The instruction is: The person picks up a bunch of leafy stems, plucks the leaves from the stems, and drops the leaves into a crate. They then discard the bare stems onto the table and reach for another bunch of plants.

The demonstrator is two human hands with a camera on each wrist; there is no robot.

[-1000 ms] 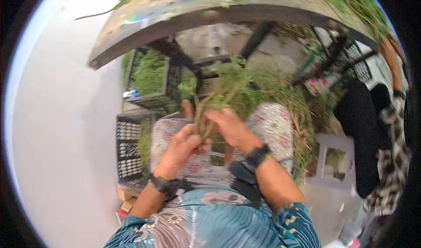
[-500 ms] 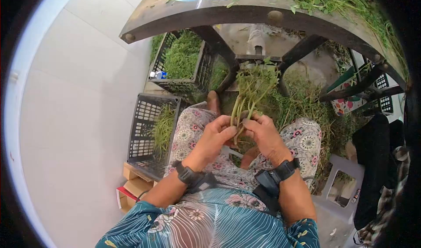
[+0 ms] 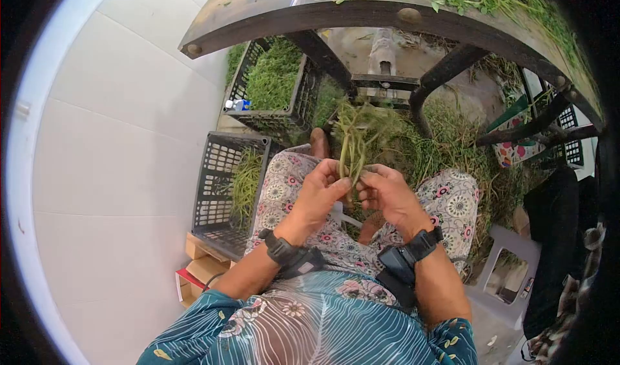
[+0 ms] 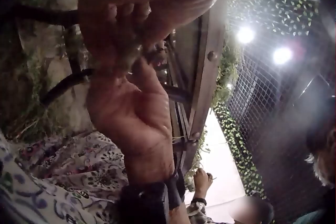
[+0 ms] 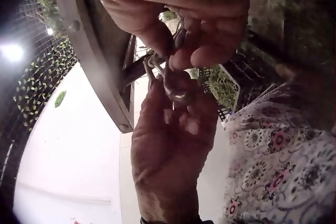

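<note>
In the head view a small bunch of leafy green stems (image 3: 351, 147) stands up between both hands, above the lap. My left hand (image 3: 321, 194) pinches its stalks near the lower end, thumb pressed against them. The right hand (image 3: 392, 196) grips the same stalks from the other side, its thumb close to the left thumb. In the right wrist view the cut stem ends (image 5: 165, 74) show between the fingers of the two hands. Leaves at the top of the bunch are blurred. The left wrist view has the stems mostly hidden behind fingers.
A black crate (image 3: 216, 187) with loose stems (image 3: 244, 187) stands left of the knee. Behind it another crate (image 3: 294, 116) is heaped with greens (image 3: 274, 74). A dark-edged table (image 3: 271, 26) carries more greens (image 3: 491, 0). Plant scraps cover the floor; a grey stool (image 3: 510, 249) is right.
The hands came together on the stalks and stayed above the lap. Over the last half second the bunch has tipped slightly left and its leafy top blurs. The head view has shifted a little.
</note>
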